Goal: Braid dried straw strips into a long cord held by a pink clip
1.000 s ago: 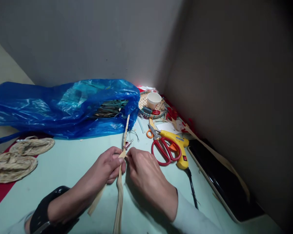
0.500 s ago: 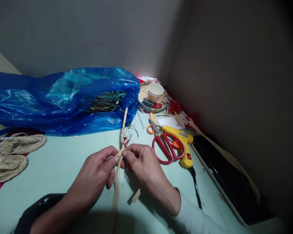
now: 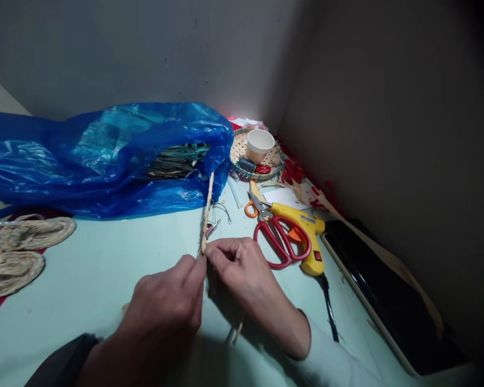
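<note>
A thin pale plaited strip (image 3: 209, 207) runs from the blue bag's edge down to my fingertips. My left hand (image 3: 173, 295) is closed, thumb and fingers pinching the strip's near end. Right beside it, my right hand (image 3: 240, 271) pinches the same end between thumb and forefinger. The two sets of fingertips meet and cover the part being held. A small metal clip (image 3: 213, 227) lies against the plait just beyond my fingers. Below my right hand a short loose piece of strip (image 3: 237, 332) shows.
A blue plastic bag (image 3: 105, 188) holding dark strips lies at the back. On the right are red-handled scissors (image 3: 272, 244), a yellow glue gun (image 3: 315, 258) and a black tray-like object (image 3: 379, 301). A woven basket (image 3: 239, 145) bears a cup (image 3: 260, 145). Small woven sandals (image 3: 36, 236) lie left.
My left hand has turned over, its back now facing up, and pinches nearer the right fingertips. The long loose strip that hung toward me is no longer visible. The view has shifted slightly.
</note>
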`<state>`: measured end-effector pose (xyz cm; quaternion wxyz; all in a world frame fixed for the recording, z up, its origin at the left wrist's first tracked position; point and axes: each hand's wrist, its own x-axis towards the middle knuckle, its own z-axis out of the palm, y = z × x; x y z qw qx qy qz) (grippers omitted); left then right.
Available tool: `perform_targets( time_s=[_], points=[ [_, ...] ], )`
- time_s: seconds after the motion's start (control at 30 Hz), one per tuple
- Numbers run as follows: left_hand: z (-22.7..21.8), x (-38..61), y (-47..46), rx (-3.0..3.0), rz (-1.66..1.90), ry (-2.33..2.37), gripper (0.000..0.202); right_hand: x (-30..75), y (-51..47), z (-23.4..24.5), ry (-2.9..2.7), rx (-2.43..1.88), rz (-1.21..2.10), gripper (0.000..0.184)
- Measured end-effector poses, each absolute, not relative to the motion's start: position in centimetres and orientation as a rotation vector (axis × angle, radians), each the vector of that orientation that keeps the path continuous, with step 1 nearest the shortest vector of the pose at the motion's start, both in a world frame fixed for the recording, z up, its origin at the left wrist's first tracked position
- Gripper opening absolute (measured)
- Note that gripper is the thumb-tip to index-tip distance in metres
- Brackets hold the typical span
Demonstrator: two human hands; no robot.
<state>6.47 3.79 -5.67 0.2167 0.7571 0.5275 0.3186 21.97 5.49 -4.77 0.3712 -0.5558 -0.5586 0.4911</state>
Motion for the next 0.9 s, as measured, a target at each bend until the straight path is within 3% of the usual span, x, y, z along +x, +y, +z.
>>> perform_targets(
  time_s=[0.17, 0.3, 0.43, 0.57, 0.67, 0.9],
  points=[
    [-5.5, 6.0, 3.3, 2.178, 0.712, 1.380, 0.013, 21.7, 5.6, -4.9, -1.365, -1.457, 1.282, 0.022],
    [-3.4, 5.6, 5.5, 2.319, 0.632, 1.309, 0.024, 21.9, 5.5, -4.9, -1.251, -1.458, 1.314, 0.021],
    [-2.5, 5.4, 8.2, 1.831, 0.546, 1.362, 0.015, 22.1, 5.5, -4.4, -1.194, -1.439, 1.378, 0.021],
    [-3.6, 6.2, 9.0, 1.412, 0.543, 1.090, 0.025, 22.1, 5.6, -3.7, -1.060, -1.424, 1.460, 0.020],
    [-4.2, 6.7, 8.8, 1.323, 0.565, 1.003, 0.020, 22.1, 5.6, -3.8, -1.003, -1.330, 1.567, 0.023],
    [-3.6, 6.7, 9.0, 1.345, 0.484, 0.991, 0.017, 22.3, 5.5, -4.3, -1.181, -1.365, 1.415, 0.022]
  ],
)
